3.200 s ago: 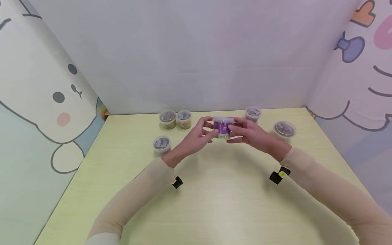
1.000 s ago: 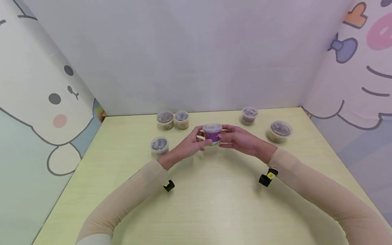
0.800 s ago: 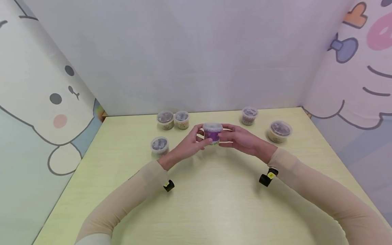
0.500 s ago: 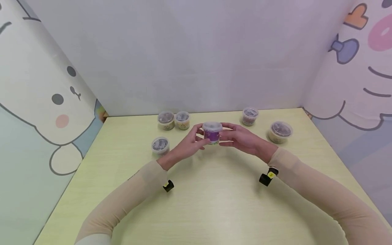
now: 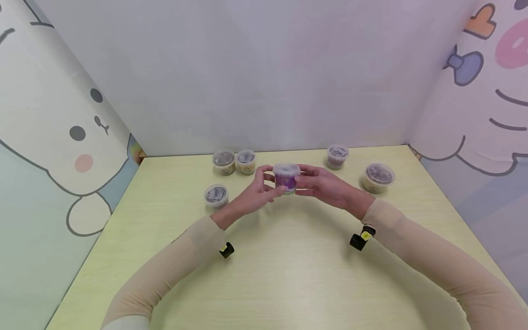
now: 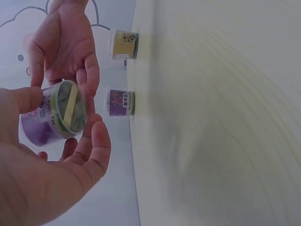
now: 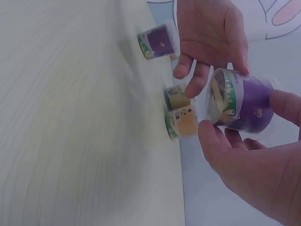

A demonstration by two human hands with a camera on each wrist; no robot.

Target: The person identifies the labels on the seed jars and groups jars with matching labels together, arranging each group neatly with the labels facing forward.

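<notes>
Both hands hold a small clear-lidded plastic tub [image 5: 286, 179] with a purple and green label, raised over the table. My left hand [image 5: 256, 194] grips its left side with thumb and fingers. Opposite it, my right hand [image 5: 323, 184] has the right side between thumb and fingertips. The left wrist view shows the tub's base [image 6: 72, 107], with a pale strip across it and dark contents inside. In the right wrist view the purple label [image 7: 255, 104] faces out beside the right thumb.
On the pale wood table [image 5: 264, 275], two tubs stand side by side at the back left, one being a yellow-labelled tub [image 5: 246, 163]. A front-left tub [image 5: 216, 196] sits near the left wrist. Farther right are a purple tub [image 5: 337, 157] and a wider tub [image 5: 378, 178].
Compared with about three seconds ago, both hands and the tub sit slightly lower and farther left in view. Over the last second the tub turns and tilts a little between the fingers.
</notes>
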